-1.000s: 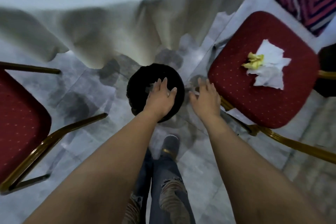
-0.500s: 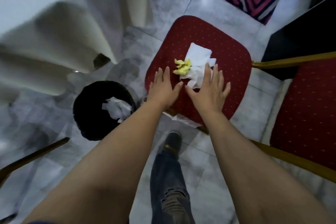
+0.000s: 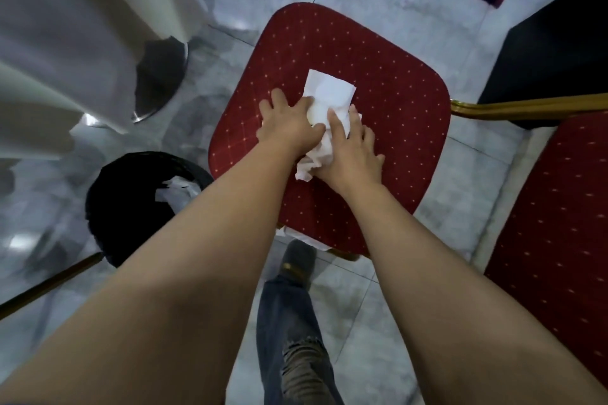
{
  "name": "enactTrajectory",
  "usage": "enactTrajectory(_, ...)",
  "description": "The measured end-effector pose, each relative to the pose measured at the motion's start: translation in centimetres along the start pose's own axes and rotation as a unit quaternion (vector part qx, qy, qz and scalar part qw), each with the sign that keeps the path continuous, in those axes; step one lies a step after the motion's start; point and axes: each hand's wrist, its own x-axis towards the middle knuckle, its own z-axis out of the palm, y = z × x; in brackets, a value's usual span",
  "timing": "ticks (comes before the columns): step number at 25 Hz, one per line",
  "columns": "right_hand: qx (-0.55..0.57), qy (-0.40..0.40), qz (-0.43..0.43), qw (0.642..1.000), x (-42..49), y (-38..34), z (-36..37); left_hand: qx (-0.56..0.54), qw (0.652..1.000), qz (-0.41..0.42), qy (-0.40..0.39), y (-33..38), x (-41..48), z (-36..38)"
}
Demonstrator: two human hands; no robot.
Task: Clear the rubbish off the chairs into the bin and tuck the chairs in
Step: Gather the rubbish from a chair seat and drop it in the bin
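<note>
A pile of white paper napkins [image 3: 330, 92] lies on the red dotted seat of a gold-framed chair [image 3: 394, 82]. My left hand [image 3: 289, 125] and my right hand [image 3: 353, 149] press on the pile from either side and bunch the crumpled paper between them. The yellow scrap is hidden under my left hand. The black round bin [image 3: 128, 207] stands on the floor left of the chair, with white paper [image 3: 177, 191] inside it.
A white tablecloth [image 3: 65, 43] hangs at the left over a metal table base [image 3: 161, 76]. A second red chair [image 3: 559, 223] stands at the right, a black block [image 3: 559, 36] behind it. A gold chair leg [image 3: 49, 286] crosses the lower left. My shoe [image 3: 297, 260] is under the seat edge.
I turned from the bin to the chair on the right. Both hands moved from above the bin onto the napkins and closed over them, covering the yellow scrap.
</note>
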Motion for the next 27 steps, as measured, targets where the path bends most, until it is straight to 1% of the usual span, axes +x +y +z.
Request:
enactTrajectory(3,0.029,0.083,-0.037,0.995,0.3,-0.2,0.7,-0.063,0.998,0.011,-0.02,0.1,0.3,0.1)
enactTrajectory(4,0.052,0.098,-0.034,0.993,0.3,-0.5,0.9,-0.085,0.996,0.014,-0.031,0.1,0.1,0.2)
enactTrajectory(6,0.099,0.108,-0.021,0.989,0.0,-1.4,1.0,-0.124,0.991,0.012,-0.049,-0.2,-0.4,0.4)
enactTrajectory(8,0.128,0.107,-0.026,0.986,-0.6,-2.4,0.8,-0.198,0.979,-0.01,-0.049,-1.0,-1.4,0.6)
enactTrajectory(11,0.131,0.11,-0.054,0.984,-2.2,-5.2,0.7,-0.329,0.943,-0.053,-0.029,-4.1,-3.3,-0.2)
enactTrajectory(15,0.134,0.111,-0.094,0.98,-5.1,-12.2,2.4,-0.38,0.92,-0.08,0.046,-11.0,-6.9,-2.9)
enactTrajectory(17,0.143,0.083,-0.11,0.98,-6.2,-16.1,4.4,-0.398,0.91,-0.094,0.065,-15.4,-8.6,-3.9)
enactTrajectory(20,0.142,0.009,-0.155,0.978,-8.6,-22.2,9.5,-0.419,0.894,-0.147,0.065,-23.9,-11.5,-4.2)
enactTrajectory(23,0.137,-0.045,-0.162,0.976,-10.9,-27.2,15.1,-0.439,0.876,-0.196,0.017,-31.6,-14.5,-3.8)
enactTrajectory(27,0.177,-0.115,-0.142,0.967,-12.6,-31.5,20.5,-0.46,0.86,-0.221,-0.015,-38.5,-16.3,-2.6)
